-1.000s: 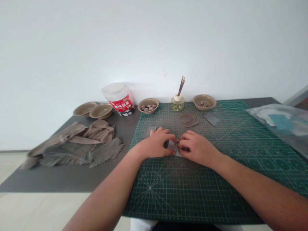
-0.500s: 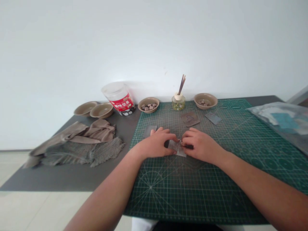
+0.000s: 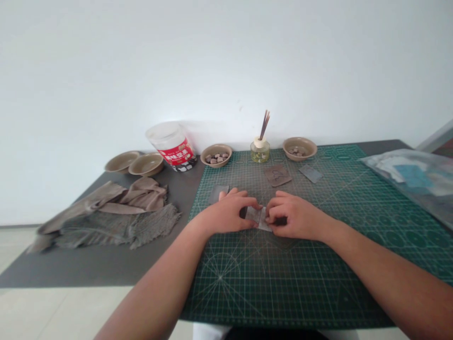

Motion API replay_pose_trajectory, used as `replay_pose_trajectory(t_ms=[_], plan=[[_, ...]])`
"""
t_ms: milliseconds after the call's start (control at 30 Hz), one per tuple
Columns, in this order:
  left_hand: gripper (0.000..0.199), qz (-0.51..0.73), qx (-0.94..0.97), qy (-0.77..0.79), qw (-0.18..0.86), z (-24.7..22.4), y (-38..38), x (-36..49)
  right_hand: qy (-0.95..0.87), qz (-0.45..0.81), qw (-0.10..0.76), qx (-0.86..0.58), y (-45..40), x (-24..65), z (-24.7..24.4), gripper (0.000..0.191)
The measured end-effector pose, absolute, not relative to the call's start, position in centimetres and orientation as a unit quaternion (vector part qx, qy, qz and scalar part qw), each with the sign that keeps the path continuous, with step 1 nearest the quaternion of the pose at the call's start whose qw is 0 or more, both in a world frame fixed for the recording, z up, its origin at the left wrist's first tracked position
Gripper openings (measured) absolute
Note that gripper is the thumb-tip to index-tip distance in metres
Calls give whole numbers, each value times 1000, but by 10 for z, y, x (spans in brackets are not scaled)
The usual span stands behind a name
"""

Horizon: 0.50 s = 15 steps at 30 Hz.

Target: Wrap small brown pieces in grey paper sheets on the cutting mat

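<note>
A small light-grey sheet (image 3: 253,214), thin and with a line across its middle, lies on the green cutting mat (image 3: 247,293); I cannot tell whether it is paper or cloth. My left hand (image 3: 230,211) holds it from the left, thumb at the near edge and index finger at the far edge. From the other side, the curled fingers of my right hand (image 3: 292,215) pinch down on its right part, hiding that end. A dark grey rectangular piece (image 3: 217,193) lies partly behind my left hand. Beyond my hands are a brown patch with a dark drawing (image 3: 278,175) and a grey rectangle (image 3: 311,173).
Along the wall stand a bowl of stones (image 3: 216,160), a reed diffuser (image 3: 260,152), another bowl with several stones (image 3: 299,153), a clear jar with a red label (image 3: 173,150) and two bowls (image 3: 146,170). Crumpled cloths (image 3: 116,212) lie left, a plastic bag (image 3: 414,174) right.
My right fingers have shifted slightly down and right on the sheet, showing more of its middle. My left hand keeps nearly the same place. The view has moved a little.
</note>
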<state>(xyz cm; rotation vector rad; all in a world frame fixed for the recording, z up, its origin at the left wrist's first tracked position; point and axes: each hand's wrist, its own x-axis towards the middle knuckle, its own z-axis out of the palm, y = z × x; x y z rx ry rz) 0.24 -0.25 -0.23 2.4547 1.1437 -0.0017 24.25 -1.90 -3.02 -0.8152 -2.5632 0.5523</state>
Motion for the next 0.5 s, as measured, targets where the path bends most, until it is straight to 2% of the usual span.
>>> replay_pose_trajectory(t_ms=[167, 333, 500], plan=[[35, 1, 887, 409, 216, -3, -3, 2, -913, 178, 198, -309, -15, 238, -34, 7], [37, 2, 883, 416, 217, -4, -1, 2, -904, 136, 199, -354, -10, 244, -33, 12], [37, -4, 882, 415, 220, -4, -1, 2, -913, 170, 196, -313, -14, 246, -32, 12]])
